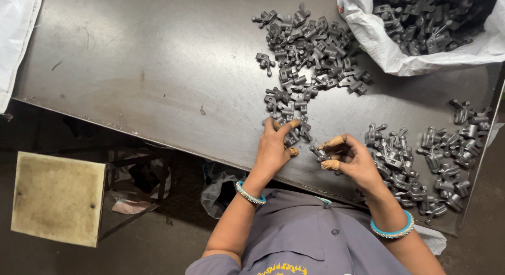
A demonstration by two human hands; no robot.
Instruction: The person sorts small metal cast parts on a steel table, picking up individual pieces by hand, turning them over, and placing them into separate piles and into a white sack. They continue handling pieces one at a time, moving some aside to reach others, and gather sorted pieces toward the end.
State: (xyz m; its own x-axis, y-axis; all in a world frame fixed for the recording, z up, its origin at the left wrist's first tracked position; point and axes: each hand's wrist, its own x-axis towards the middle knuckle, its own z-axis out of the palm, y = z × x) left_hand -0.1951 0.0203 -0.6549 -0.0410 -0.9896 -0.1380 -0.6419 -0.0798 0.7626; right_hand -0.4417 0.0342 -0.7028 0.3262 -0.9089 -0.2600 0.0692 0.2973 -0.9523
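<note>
Here a dark steel table (158,70) fills most of the view, its near edge running diagonally from the left side down toward the lower right. At its far right corner a white sack (384,48) lies open, holding a heap of dark grey cast metal parts (431,20). A loose pile of parts (310,48) of the same kind spreads across the middle of the table just left of the sack and trails down toward the near edge. A second, lighter grey group of sorted parts (421,159) lies along the right side of the table, close to its near right corner. Off the table, beyond its near edge at the left, stands a worn square stool (58,196). The left hand (274,148), with taped fingertips and a bangle at the wrist, rests on the tail end of the middle pile near the table's near edge, its fingers bent over a few pieces there; whether it actually grips one cannot be told. The right hand (352,158), just beside it and also near that edge, pinches a single small part (319,152) between taped thumb and fingers.
</note>
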